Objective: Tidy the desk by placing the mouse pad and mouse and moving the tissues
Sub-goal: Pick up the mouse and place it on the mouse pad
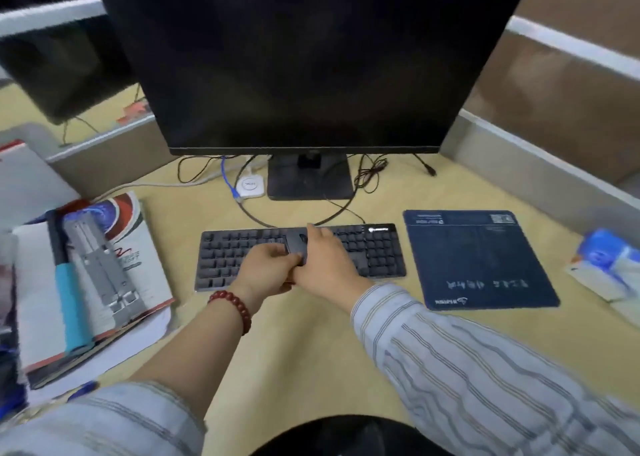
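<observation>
Both hands meet over the keyboard [298, 255] around the black mouse [297, 246]: the left hand [268, 268] pinches its near end while the right hand [325, 265] closes a grip along its side, probably a hand-over toward the side where it belongs. The dark blue mouse pad [479, 258] lies flat just right of the keyboard (already placed, it seems). The blue-and-white tissue pack [609, 265] sits further right of the keyboard, near the surface's edge.

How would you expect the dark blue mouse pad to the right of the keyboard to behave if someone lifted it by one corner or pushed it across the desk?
The mouse pad looks thin and lies fully flat, so it would probably droop when lifted by a corner. It seems light for its area. Pushed on the smooth desk, it would likely slide rather than roll or tip.
</observation>
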